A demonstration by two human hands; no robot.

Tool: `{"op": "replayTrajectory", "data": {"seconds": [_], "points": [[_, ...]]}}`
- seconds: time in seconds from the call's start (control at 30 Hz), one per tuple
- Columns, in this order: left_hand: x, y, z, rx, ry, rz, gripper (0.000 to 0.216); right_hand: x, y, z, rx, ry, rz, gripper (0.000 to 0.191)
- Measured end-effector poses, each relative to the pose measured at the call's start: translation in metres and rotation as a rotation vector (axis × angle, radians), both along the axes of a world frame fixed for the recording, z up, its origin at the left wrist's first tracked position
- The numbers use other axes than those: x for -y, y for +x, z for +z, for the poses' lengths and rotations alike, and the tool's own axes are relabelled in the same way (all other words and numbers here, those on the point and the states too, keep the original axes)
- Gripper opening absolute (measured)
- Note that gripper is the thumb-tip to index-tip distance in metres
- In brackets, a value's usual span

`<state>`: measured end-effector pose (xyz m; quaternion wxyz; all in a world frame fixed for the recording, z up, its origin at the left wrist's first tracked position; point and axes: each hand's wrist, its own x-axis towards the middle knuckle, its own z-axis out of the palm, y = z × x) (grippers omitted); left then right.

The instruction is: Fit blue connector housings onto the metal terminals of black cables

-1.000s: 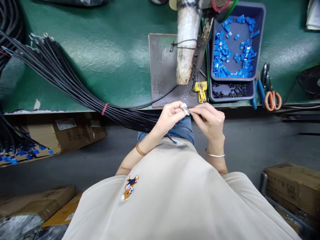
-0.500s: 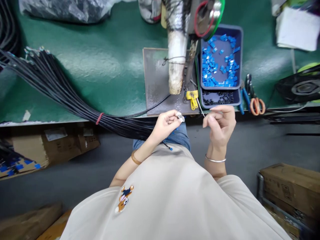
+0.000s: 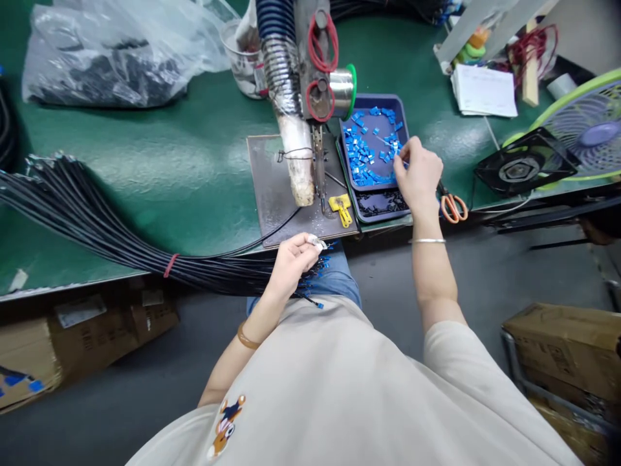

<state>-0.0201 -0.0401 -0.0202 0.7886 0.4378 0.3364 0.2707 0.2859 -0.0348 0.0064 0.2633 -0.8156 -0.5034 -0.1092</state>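
The left hand (image 3: 290, 264) is near the edge of the green table (image 3: 208, 188). Its thumb and finger pinch a pale bit (image 3: 317, 243), too small to make out. The black cables (image 3: 223, 275) run behind this hand, and their blue ends lie over the lap. A red tie (image 3: 171, 265) goes around the bunch. The right hand (image 3: 421, 171) is over the right side of the top tray (image 3: 376, 98). Its fingers pinch a thin stick (image 3: 385, 140) that points over the blue bits (image 3: 359, 152) in that tray. Black bits (image 3: 381, 204) are in the tray below. A yellow clip (image 3: 341, 207) lies just beside the trays, on a gray board (image 3: 272, 188). Orange scissors (image 3: 453, 208) are near the right wrist.
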Motion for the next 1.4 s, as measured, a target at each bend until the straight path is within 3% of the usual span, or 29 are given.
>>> {"op": "replayTrajectory", "data": {"seconds": [0.1, 0.23, 0.37, 0.53, 0.67, 0.8, 0.97, 1.03, 1.1, 1.27, 1.33, 1.4], "points": [[-0.004, 0.001, -0.004, 0.061, -0.104, 0.091, 0.020, -0.036, 0.016, -0.014, -0.056, -0.023, 0.021, 0.018], [-0.004, 0.000, -0.004, 0.075, -0.138, 0.100, 0.019, -0.062, 0.020, -0.014, -0.090, -0.191, -0.036, 0.022], [-0.004, 0.000, -0.003, 0.072, -0.133, 0.094, 0.020, -0.065, 0.023, -0.005, -0.087, -0.235, -0.083, 0.023], [-0.005, 0.001, -0.005, 0.071, -0.126, 0.093, 0.023, -0.060, 0.026, 0.003, -0.249, -0.245, 0.113, 0.025], [-0.005, 0.003, -0.003, 0.079, -0.106, 0.101, 0.022, -0.061, 0.025, 0.000, -0.352, -0.277, 0.124, 0.012], [-0.005, 0.005, 0.000, 0.098, -0.087, 0.119, 0.021, -0.062, 0.020, -0.008, -0.282, -0.198, 0.152, 0.016], [-0.007, 0.006, 0.001, 0.091, -0.070, 0.130, 0.021, -0.041, -0.003, -0.002, -0.181, 0.010, 0.097, 0.021], [-0.008, 0.008, 0.000, 0.079, -0.067, 0.129, 0.022, -0.022, -0.018, 0.003, -0.267, 0.155, 0.142, 0.021], [-0.009, 0.010, 0.000, 0.075, -0.050, 0.132, 0.024, -0.001, -0.037, 0.007, -0.496, 0.243, 0.226, 0.019], [-0.013, 0.018, 0.005, 0.069, 0.029, 0.155, 0.025, 0.050, -0.099, 0.005, -0.887, 0.151, 0.439, 0.018], [-0.015, 0.019, 0.007, 0.064, 0.051, 0.160, 0.023, 0.060, -0.123, 0.002, -0.906, 0.118, 0.490, 0.015], [-0.016, 0.020, 0.008, 0.064, 0.064, 0.157, 0.023, 0.065, -0.141, 0.000, -0.816, 0.192, 0.443, 0.012]]}}
